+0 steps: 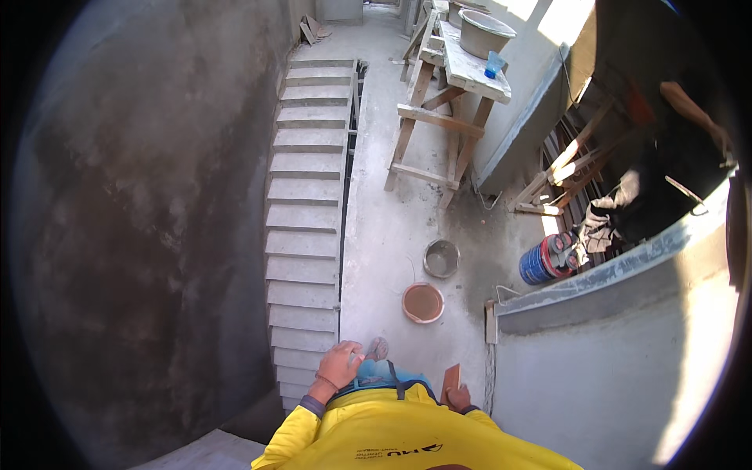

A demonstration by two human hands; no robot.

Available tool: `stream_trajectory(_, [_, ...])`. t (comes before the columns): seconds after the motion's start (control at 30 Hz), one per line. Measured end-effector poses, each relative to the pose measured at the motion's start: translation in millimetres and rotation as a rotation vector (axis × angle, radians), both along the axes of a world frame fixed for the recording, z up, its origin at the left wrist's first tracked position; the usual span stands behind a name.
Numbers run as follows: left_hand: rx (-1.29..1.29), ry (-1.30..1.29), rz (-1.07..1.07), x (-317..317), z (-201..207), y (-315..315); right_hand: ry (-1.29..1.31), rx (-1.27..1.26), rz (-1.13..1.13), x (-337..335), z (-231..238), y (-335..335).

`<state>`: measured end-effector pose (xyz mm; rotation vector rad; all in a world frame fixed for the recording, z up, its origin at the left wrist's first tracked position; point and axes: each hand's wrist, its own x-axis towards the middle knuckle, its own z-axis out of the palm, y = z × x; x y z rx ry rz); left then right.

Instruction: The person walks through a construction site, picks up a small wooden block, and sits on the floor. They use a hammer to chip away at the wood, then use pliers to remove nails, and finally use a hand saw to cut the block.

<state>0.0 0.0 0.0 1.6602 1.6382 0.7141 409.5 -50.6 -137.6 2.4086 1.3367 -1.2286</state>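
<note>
My right hand (458,397) is closed round a flat, reddish-brown rectangular piece (450,379), which stands up beside my right hip. In front of my left hip, my left hand (338,366) has its fingers curled; a small pale patch shows within them, too small to name. On the floor ahead of me sits a round reddish bucket (423,303) with brown contents. Just beyond it is a grey bucket (441,259), also with something grey inside. Neither hand touches the buckets.
A narrow flight of concrete steps (305,225) runs along the dark wall (157,235), with a gap at its right edge. Ahead, a wooden trestle (439,117) carries a large basin (484,33) and blue cup (493,66). At right, another person's arm (693,110) shows near a blue bucket (537,265).
</note>
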Motion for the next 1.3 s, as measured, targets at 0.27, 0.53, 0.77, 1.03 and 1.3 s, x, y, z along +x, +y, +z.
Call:
stream_trajectory(0.27, [0.010, -0.288, 0.257, -19.4, -43.3, 247.9, 0.075, 0.466, 0.084, -58.0, 41.8, 372.2])
stream_trajectory(0.53, [-0.255, -0.619, 0.225, -42.8, -93.9, 563.8, 0.640, 0.618, 0.253, -265.8, 93.4, 656.5])
stream_trajectory(0.77, [-0.371, -0.783, 0.274, -92.3, -21.2, 772.9, 0.731, 0.706, 0.474, -343.5, 181.7, 835.2])
stream_trajectory(1.03, [-0.305, -0.800, 0.604, -146.2, -38.5, 956.4, 0.767, 0.605, 0.071, -337.7, 163.2, 1017.2])
stream_trajectory(1.3, [-0.467, -0.992, 0.689, -177.3, -18.4, 1216.5, 0.705, 0.644, -0.268, -350.8, 137.9, 1175.1])
